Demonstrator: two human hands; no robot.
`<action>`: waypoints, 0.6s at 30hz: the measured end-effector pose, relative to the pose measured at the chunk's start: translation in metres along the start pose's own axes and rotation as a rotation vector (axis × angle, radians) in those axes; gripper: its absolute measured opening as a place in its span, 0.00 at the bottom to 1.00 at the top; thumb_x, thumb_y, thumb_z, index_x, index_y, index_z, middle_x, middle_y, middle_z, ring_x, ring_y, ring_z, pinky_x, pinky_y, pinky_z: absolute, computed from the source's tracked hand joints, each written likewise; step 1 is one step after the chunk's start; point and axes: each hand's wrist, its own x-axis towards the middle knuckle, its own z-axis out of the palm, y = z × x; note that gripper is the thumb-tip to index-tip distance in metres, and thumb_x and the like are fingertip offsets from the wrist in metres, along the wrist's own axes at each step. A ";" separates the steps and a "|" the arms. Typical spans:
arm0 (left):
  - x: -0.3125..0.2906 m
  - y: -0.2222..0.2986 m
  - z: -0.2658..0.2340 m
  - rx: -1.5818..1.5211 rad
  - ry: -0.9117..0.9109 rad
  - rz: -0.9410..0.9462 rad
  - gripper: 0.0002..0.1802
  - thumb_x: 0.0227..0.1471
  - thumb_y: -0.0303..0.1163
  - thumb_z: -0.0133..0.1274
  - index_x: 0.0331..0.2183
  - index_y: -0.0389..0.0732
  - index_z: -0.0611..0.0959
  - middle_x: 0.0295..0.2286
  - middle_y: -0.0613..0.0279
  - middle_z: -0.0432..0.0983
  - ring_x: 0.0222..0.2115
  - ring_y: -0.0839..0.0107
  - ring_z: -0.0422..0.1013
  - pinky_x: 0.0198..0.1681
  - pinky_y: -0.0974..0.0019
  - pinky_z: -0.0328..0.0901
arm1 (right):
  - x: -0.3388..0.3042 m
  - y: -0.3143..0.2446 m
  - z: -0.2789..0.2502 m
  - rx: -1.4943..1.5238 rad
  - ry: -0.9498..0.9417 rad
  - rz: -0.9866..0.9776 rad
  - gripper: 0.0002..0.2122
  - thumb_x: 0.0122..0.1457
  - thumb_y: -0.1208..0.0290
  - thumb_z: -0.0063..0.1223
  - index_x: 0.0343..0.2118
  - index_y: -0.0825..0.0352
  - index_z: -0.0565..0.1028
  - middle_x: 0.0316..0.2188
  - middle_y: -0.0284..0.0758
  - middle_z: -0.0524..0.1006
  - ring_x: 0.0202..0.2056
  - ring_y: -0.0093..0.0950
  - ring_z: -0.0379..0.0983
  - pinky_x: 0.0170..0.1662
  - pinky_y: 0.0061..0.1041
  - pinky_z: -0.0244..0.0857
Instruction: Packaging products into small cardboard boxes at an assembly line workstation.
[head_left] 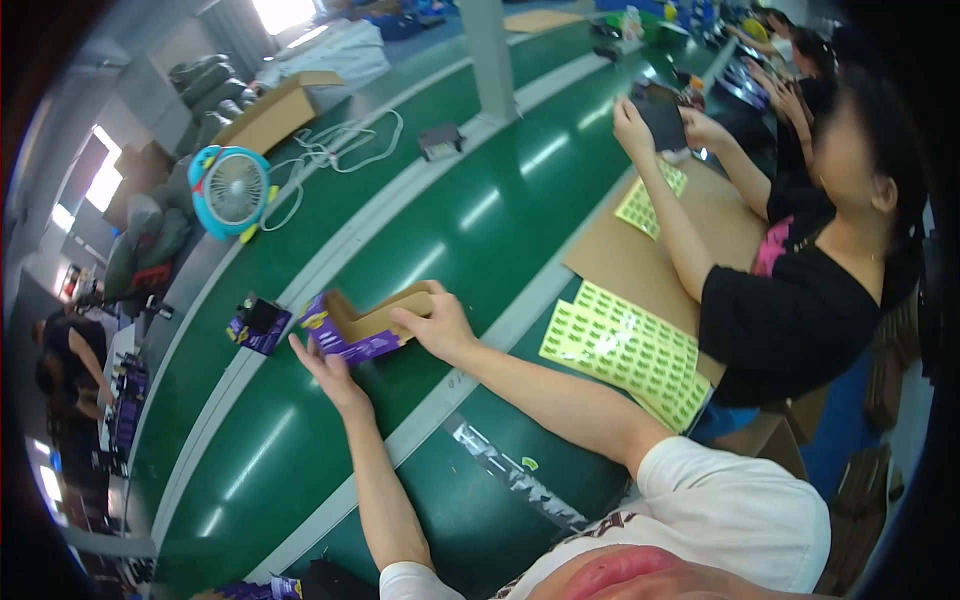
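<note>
An open box point(372, 345) with purple and yellow printing and a bare brown cardboard inside is over the green conveyor belt. My right hand point(440, 328) is closed on its right end, with the thumb at the brown inner edge. At the box's near left corner is my left hand point(335, 378), fingers stretched out and apart; whether it touches the box I cannot tell. Just left of that hand, a small purple carton with a black item point(259, 325) on it stands on the metal rail.
A blue toy-like fan point(233, 190) and a coiled white cable point(335, 150) lie across the belt. Yellow label sheets point(620, 345) are at my right. Beside me a co-worker point(800, 270) holds a dark flat piece point(661, 122). A grey post point(488, 65) rises beyond the belt.
</note>
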 end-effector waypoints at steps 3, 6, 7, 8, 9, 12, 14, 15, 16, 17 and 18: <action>-0.007 0.024 0.017 0.487 -0.081 0.407 0.55 0.39 0.40 0.64 0.64 0.39 0.55 0.64 0.46 0.46 0.61 0.44 0.50 0.62 0.48 0.50 | 0.012 -0.003 -0.018 -0.169 0.130 -0.135 0.13 0.52 0.74 0.62 0.38 0.75 0.76 0.37 0.37 0.76 0.29 0.28 0.74 0.35 0.23 0.70; -0.012 0.036 0.022 0.730 -0.218 0.603 0.57 0.32 0.35 0.69 0.63 0.44 0.59 0.63 0.45 0.47 0.61 0.44 0.50 0.61 0.45 0.51 | 0.007 0.001 -0.011 -0.262 0.152 -0.286 0.14 0.51 0.73 0.62 0.39 0.75 0.75 0.37 0.38 0.76 0.28 0.29 0.73 0.34 0.23 0.70; -0.009 0.037 0.020 0.734 -0.194 0.617 0.57 0.32 0.35 0.69 0.63 0.44 0.59 0.63 0.45 0.47 0.61 0.44 0.50 0.61 0.45 0.51 | 0.009 -0.002 -0.006 -0.256 0.135 -0.306 0.14 0.51 0.73 0.62 0.39 0.75 0.75 0.37 0.38 0.76 0.28 0.29 0.73 0.34 0.23 0.70; -0.006 0.037 0.017 0.805 -0.164 0.642 0.56 0.31 0.33 0.69 0.63 0.45 0.60 0.64 0.45 0.46 0.61 0.44 0.51 0.61 0.47 0.53 | 0.007 -0.005 -0.001 -0.258 0.112 -0.323 0.12 0.51 0.72 0.62 0.35 0.74 0.76 0.37 0.38 0.76 0.27 0.30 0.73 0.33 0.24 0.70; -0.008 0.035 0.018 0.875 -0.145 0.657 0.56 0.30 0.31 0.70 0.62 0.46 0.62 0.64 0.45 0.46 0.61 0.44 0.52 0.61 0.48 0.54 | 0.003 -0.006 -0.001 -0.262 0.096 -0.328 0.10 0.50 0.72 0.62 0.32 0.73 0.77 0.37 0.38 0.76 0.26 0.31 0.73 0.32 0.25 0.70; -0.011 0.033 0.019 1.011 -0.107 0.687 0.55 0.29 0.28 0.70 0.61 0.48 0.65 0.64 0.45 0.44 0.60 0.44 0.53 0.60 0.50 0.56 | -0.006 -0.012 -0.001 -0.272 0.071 -0.340 0.08 0.50 0.70 0.62 0.24 0.72 0.79 0.37 0.39 0.76 0.25 0.34 0.72 0.31 0.27 0.70; -0.013 0.035 0.021 0.894 -0.107 0.650 0.51 0.29 0.26 0.70 0.58 0.47 0.67 0.63 0.44 0.47 0.59 0.44 0.56 0.57 0.51 0.60 | -0.008 -0.018 0.000 -0.316 0.047 -0.376 0.08 0.50 0.70 0.61 0.25 0.71 0.79 0.37 0.38 0.76 0.25 0.33 0.72 0.32 0.28 0.70; -0.013 0.034 0.023 0.836 -0.111 0.630 0.49 0.28 0.25 0.70 0.57 0.47 0.68 0.63 0.44 0.49 0.58 0.44 0.58 0.56 0.52 0.62 | -0.009 -0.020 -0.001 -0.338 0.038 -0.389 0.08 0.51 0.70 0.61 0.25 0.70 0.79 0.37 0.38 0.76 0.25 0.33 0.72 0.32 0.28 0.70; -0.013 0.033 0.024 0.779 -0.120 0.607 0.48 0.28 0.24 0.70 0.55 0.46 0.69 0.62 0.43 0.50 0.58 0.44 0.59 0.54 0.52 0.64 | -0.010 -0.021 -0.002 -0.360 0.031 -0.400 0.07 0.51 0.70 0.60 0.25 0.70 0.79 0.37 0.38 0.76 0.25 0.33 0.72 0.32 0.28 0.69; -0.013 0.030 0.024 0.779 -0.137 0.603 0.48 0.28 0.24 0.70 0.55 0.46 0.69 0.62 0.43 0.50 0.58 0.44 0.59 0.54 0.52 0.64 | -0.010 -0.026 -0.006 -0.384 -0.007 -0.460 0.06 0.53 0.70 0.59 0.28 0.68 0.80 0.36 0.37 0.75 0.28 0.30 0.72 0.32 0.25 0.68; -0.010 0.024 0.023 0.750 -0.128 0.600 0.46 0.29 0.24 0.70 0.54 0.45 0.70 0.61 0.44 0.52 0.56 0.46 0.62 0.53 0.54 0.65 | -0.008 -0.031 -0.011 -0.409 -0.043 -0.517 0.06 0.54 0.70 0.58 0.31 0.66 0.81 0.35 0.37 0.75 0.31 0.27 0.71 0.33 0.22 0.66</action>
